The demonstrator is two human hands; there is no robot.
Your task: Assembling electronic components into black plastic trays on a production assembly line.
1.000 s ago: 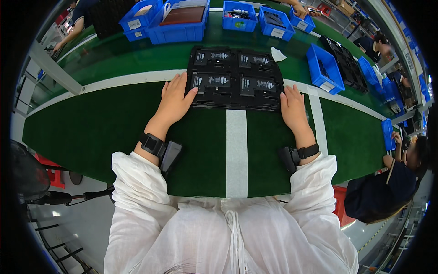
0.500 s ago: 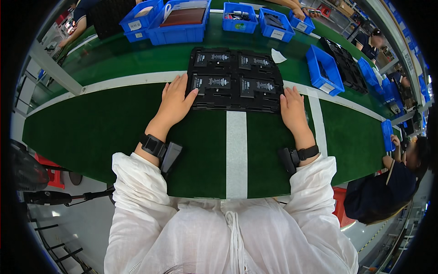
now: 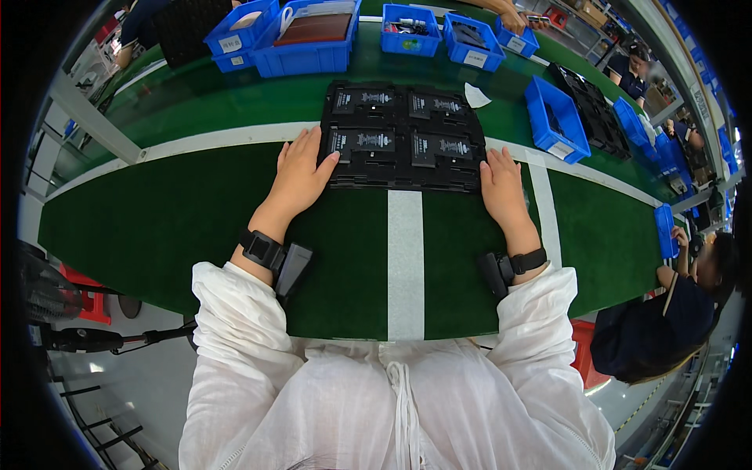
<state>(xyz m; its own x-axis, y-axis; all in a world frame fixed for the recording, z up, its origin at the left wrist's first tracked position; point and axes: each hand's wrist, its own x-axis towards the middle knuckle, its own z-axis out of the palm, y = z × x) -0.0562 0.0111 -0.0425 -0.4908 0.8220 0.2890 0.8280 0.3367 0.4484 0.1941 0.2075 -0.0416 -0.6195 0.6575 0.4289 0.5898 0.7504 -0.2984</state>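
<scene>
A black plastic tray [image 3: 360, 178] lies flat on the green work surface in front of me. Flat black battery-like packs with white print sit in its compartments, one of them a near-right pack [image 3: 440, 147]. My left hand [image 3: 294, 180] rests along the tray's left edge, fingers stretched out and thumb apart at the near corner. At the opposite edge my right hand [image 3: 502, 186] lies with its fingers extended, the tips against or right beside the tray's side. Neither hand wraps around anything. Both wrists wear black strapped devices.
Blue bins [image 3: 304, 55] line the far side, and another blue bin [image 3: 557, 121] stands right of the tray beside a second black tray [image 3: 589, 110]. A white paper scrap [image 3: 476, 95] lies behind my tray. A co-worker [image 3: 666, 321] sits at the right.
My hands and the tray have not visibly moved. In the background, the person at the far left has shifted an arm slightly.
</scene>
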